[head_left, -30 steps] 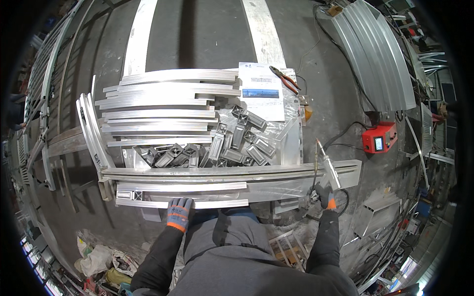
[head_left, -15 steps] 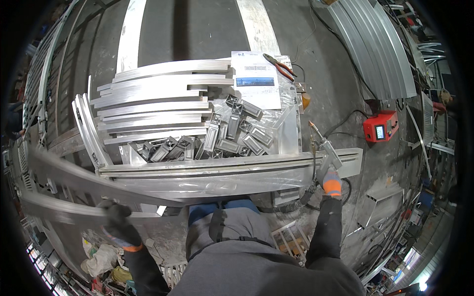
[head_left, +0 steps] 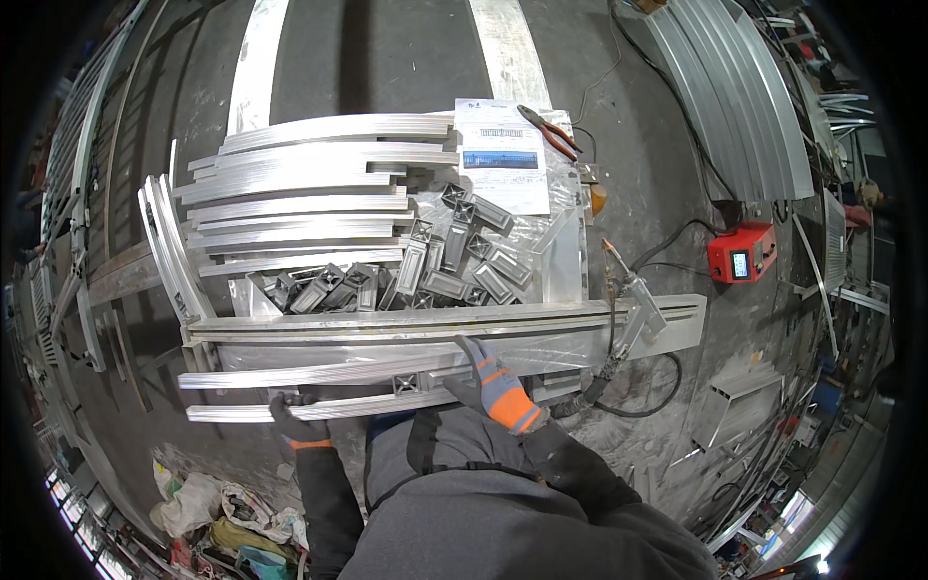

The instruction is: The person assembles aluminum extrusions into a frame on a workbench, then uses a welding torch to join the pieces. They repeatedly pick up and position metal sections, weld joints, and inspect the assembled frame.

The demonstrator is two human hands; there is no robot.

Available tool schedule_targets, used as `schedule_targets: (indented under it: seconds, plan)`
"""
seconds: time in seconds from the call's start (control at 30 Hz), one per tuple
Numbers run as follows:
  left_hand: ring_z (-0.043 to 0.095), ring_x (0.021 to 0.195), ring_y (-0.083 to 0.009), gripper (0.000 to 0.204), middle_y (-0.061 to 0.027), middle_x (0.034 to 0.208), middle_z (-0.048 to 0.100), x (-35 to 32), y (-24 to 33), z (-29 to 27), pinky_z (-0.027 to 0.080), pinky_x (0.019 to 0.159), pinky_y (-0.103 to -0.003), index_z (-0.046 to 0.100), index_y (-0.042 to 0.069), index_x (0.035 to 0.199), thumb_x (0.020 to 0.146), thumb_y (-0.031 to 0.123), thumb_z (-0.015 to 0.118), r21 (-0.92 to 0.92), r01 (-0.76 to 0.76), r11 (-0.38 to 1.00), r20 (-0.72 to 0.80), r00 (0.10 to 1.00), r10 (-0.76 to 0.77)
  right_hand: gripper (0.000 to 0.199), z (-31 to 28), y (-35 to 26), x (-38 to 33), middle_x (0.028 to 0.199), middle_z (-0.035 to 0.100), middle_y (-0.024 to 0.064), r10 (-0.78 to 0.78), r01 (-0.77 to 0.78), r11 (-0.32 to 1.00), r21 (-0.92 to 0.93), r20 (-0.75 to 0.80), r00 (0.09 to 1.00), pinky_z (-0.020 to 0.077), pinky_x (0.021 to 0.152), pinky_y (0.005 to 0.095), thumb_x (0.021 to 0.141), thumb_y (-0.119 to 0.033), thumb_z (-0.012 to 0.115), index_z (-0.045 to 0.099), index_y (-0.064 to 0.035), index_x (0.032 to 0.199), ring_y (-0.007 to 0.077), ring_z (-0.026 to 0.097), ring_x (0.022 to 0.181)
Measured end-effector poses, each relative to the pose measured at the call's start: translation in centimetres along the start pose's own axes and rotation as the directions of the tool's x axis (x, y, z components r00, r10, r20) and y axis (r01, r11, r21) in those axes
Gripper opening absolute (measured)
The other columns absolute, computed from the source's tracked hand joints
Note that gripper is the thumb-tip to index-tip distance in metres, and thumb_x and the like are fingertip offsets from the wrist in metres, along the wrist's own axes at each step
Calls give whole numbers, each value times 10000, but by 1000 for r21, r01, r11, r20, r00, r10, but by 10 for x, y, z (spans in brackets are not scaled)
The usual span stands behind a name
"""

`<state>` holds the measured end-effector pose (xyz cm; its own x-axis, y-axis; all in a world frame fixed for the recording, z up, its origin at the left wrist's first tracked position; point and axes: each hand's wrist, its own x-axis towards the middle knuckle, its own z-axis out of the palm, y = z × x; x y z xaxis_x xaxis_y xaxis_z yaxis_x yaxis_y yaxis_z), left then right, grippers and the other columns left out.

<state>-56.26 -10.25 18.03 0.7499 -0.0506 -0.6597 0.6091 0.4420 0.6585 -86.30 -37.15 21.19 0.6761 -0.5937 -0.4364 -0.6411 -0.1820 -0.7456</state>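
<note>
Two long silver aluminium rails (head_left: 319, 373) lie side by side across my front, with a small square dark-faced aluminium block (head_left: 409, 384) between them. My left hand (head_left: 293, 418), in a dark glove with an orange cuff, is closed around the nearer rail. At the right end of the piece, my right hand (head_left: 498, 391), in a grey and orange glove, grips the farther rail between thumb and fingers; part of that end is hidden. Just beyond the rails runs a long aluminium beam (head_left: 435, 322) on the bench. A welding torch (head_left: 646, 302) rests over its right part, out of my hands.
Several aluminium rails (head_left: 300, 181) lie stacked on the bench beyond the beam, beside a heap of short rectangular blocks (head_left: 454, 246). Pliers (head_left: 548, 132) sit on a printed sheet (head_left: 501, 184). A red control box (head_left: 742, 253) stands right. Cables and sacks (head_left: 198, 503) are on the floor.
The two rails have swung from the left to lie level in front of me. My right hand has let go of the torch and moved left onto their right end.
</note>
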Motion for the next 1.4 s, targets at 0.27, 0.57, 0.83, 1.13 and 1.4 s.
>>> schedule_targets:
  seconds: [0.27,0.57,0.83,1.13,1.4]
  plan:
    - [571,862,-197,269,-1,865,532,38,-45,-58,551,868,-447,569,153,935,989,399,664,246,223,943,-131,972,-196,599,41,35,-5,1519,493,260,82,-98,960,-264,-72,994,507,1066,511,984,-400,674,549,-129,1504,456,564,1312]
    - [567,704,-164,477,3,770,558,73,-41,-70,546,665,-442,588,156,926,946,615,717,664,249,705,-220,966,-134,555,43,15,-2,1461,496,312,16,-71,974,-216,-244,970,505,1038,552,974,-290,700,566,-62,1461,513,546,1291]
    - [613,1278,-263,488,-50,1401,649,106,-77,-67,519,1093,-440,605,97,1435,1084,434,559,200,175,964,137,969,-204,337,2,11,41,1083,676,173,-44,1,995,-103,-420,907,551,686,423,944,-138,748,659,-54,1258,318,664,730]
    - [615,1244,-260,630,-64,1339,640,100,-88,-109,539,1024,-485,607,127,1420,965,554,690,227,255,940,179,938,-298,537,-4,46,175,1459,621,205,201,-113,832,-544,106,974,513,1077,492,1001,-294,617,517,-126,1502,398,576,1372]
    - [651,1089,-272,592,-130,1234,670,59,-34,-111,553,904,-437,598,105,1438,925,325,794,904,-147,402,-178,726,665,496,1,21,174,1381,638,170,113,-100,827,-553,-10,994,452,1124,496,956,-298,659,593,-161,1429,394,568,1330]
